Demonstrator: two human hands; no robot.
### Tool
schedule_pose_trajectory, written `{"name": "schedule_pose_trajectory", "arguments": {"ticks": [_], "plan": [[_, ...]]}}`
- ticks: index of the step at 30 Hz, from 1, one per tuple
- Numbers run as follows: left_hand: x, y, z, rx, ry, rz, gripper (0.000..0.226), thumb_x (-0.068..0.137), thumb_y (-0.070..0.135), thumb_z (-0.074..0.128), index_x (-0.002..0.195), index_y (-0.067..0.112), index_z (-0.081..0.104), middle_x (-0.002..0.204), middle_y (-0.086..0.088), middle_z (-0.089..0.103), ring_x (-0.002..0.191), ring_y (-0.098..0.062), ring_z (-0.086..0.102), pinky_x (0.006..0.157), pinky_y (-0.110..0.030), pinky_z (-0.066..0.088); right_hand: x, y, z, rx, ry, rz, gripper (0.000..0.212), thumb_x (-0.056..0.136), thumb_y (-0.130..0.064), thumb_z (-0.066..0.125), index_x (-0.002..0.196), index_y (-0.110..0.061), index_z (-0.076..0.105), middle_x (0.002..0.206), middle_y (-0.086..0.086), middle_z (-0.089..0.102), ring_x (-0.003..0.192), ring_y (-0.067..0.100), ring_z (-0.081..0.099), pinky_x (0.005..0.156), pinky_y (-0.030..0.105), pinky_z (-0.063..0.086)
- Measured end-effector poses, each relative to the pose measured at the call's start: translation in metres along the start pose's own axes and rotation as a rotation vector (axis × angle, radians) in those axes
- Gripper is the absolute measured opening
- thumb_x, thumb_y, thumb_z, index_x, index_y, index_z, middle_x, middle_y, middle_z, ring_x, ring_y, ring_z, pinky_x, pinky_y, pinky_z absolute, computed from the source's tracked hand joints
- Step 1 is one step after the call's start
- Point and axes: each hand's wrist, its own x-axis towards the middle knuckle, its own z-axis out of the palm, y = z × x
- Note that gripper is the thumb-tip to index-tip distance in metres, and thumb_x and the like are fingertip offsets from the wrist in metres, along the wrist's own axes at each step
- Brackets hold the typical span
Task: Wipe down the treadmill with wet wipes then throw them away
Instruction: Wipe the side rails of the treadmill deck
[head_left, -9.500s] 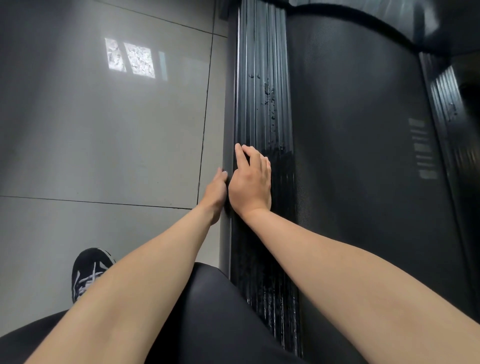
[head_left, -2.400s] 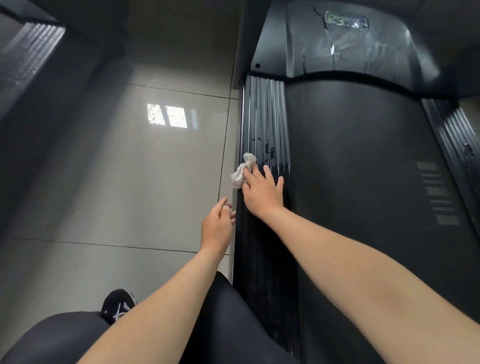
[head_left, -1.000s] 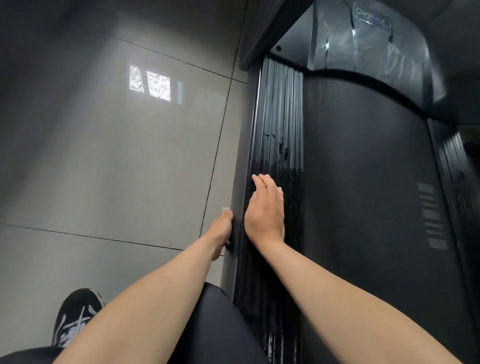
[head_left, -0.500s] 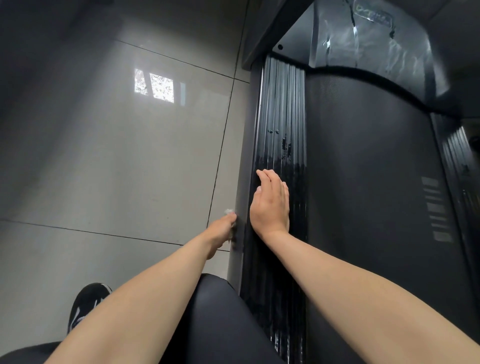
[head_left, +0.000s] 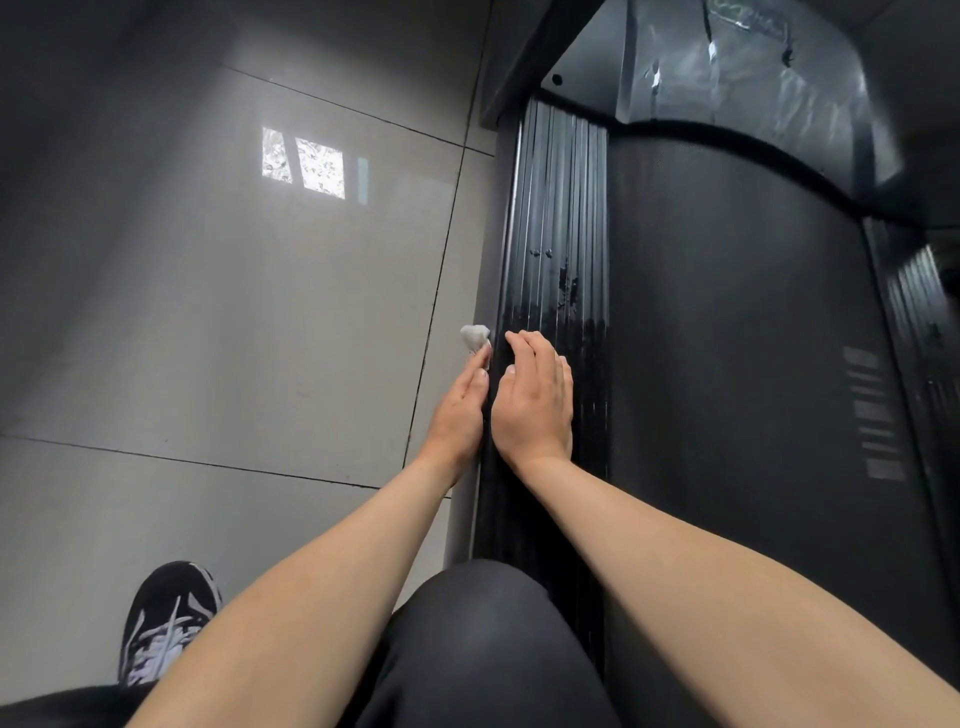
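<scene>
The left hand (head_left: 460, 410) has slid forward along the outer edge of the rail (head_left: 563, 208). Half a second ago it trailed behind the right hand (head_left: 535, 400); now the two lie side by side, almost touching. More of the wipe (head_left: 475, 338) shows than before. It is a crumpled white wad sticking out just past the left fingertips, against the rail's outer face and above the floor (head_left: 234, 338). A couple of seconds back a wipe was at the right fingertips instead.

The left fingers are stretched out straight and press the wipe to the rail's side. Whether the thumb also nips it cannot be seen. The right hand has barely shifted: it lies palm down and released on the ribbed top of the rail, fingers nearly straight. Whether a second wipe sits under its palm is hidden.

From the right hand back toward the person, the rail looks streaky and wet. Ahead of the fingertips it is duller, with a few drops standing on it.

This looks like a forward stroke along the rail's outer edge, mid-pass. The wiping seems well short of finished. The rail beyond both hands, the belt (head_left: 727, 338) to the right of them and the far side of the treadmill (head_left: 753, 67) look untouched. The wipe is in use, so the throwing away is yet to come.
</scene>
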Motion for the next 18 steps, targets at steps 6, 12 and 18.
{"name": "schedule_pose_trajectory", "arguments": {"ticks": [6, 12, 18], "plan": [[0.021, -0.013, -0.006, 0.009, 0.116, -0.265, 0.049, 0.109, 0.042, 0.034, 0.151, 0.021, 0.045, 0.157, 0.005, 0.043, 0.144, -0.011, 0.038, 0.118, -0.027, 0.03, 0.0, 0.002, 0.001, -0.011, 0.001, -0.009, 0.045, 0.099, -0.014, 0.04, 0.144, -0.014, 0.05, 0.149, 0.001, 0.044, 0.144, 0.017, 0.033, 0.125, 0.044, 0.013], [0.018, -0.015, 0.0, -0.055, 0.18, -0.416, 0.049, 0.108, 0.044, 0.036, 0.122, 0.006, 0.064, 0.103, -0.001, 0.07, 0.086, -0.007, 0.062, 0.074, -0.024, 0.049, 0.0, 0.0, -0.001, -0.022, -0.016, -0.008, 0.046, 0.1, -0.014, 0.04, 0.145, -0.015, 0.049, 0.15, 0.0, 0.044, 0.146, 0.017, 0.031, 0.126, 0.041, 0.01], [0.032, 0.024, 0.012, -0.14, 0.158, -0.077, 0.036, 0.106, 0.029, 0.048, 0.138, 0.024, 0.062, 0.141, 0.009, 0.061, 0.129, -0.003, 0.056, 0.11, -0.026, 0.042, 0.001, -0.002, -0.002, -0.049, -0.034, 0.004, 0.048, 0.099, -0.013, 0.039, 0.147, -0.015, 0.046, 0.152, 0.001, 0.041, 0.147, 0.017, 0.028, 0.126, 0.043, 0.01]]}}
